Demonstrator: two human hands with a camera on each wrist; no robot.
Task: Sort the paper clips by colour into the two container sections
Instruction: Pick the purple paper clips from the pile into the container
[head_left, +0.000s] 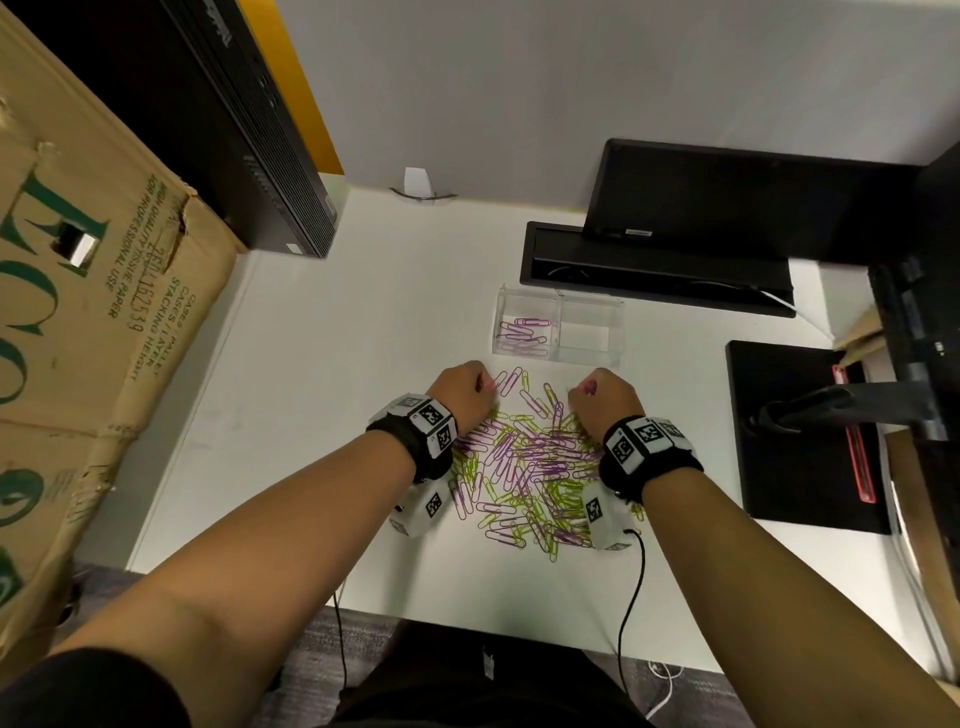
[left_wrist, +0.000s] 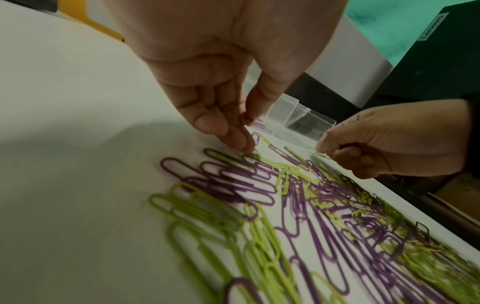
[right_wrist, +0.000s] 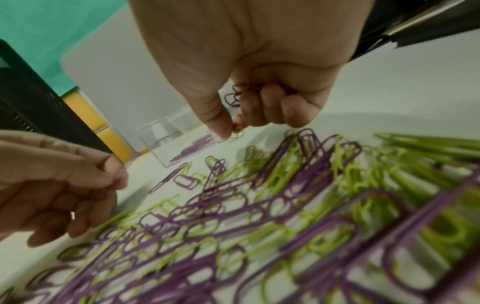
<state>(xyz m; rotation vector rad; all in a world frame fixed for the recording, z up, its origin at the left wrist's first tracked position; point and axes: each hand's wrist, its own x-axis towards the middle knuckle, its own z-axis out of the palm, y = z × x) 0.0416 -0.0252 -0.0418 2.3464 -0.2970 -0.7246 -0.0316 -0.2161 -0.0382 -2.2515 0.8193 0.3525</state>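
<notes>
A heap of purple and green paper clips (head_left: 524, 467) lies on the white table. Behind it stands a clear two-section container (head_left: 558, 358). Its left section holds several purple clips (head_left: 524, 335); the right section (head_left: 587, 332) looks bare. My left hand (head_left: 485, 384) is at the heap's far left edge, fingers curled down. Its fingertips (left_wrist: 244, 144) touch the table, and the thumb pinches what looks like a purple clip. My right hand (right_wrist: 233, 127) is at the far right edge. It grips several purple clips (right_wrist: 239, 94) in its curled fingers and pinches a green clip (right_wrist: 237, 131).
A large cardboard box (head_left: 78, 312) fills the left side, next to a black computer case (head_left: 260, 130). A black monitor and cable tray (head_left: 660, 260) stand behind the container. A monitor base (head_left: 800, 431) sits at the right. Cables hang from both wrists over the table's near edge.
</notes>
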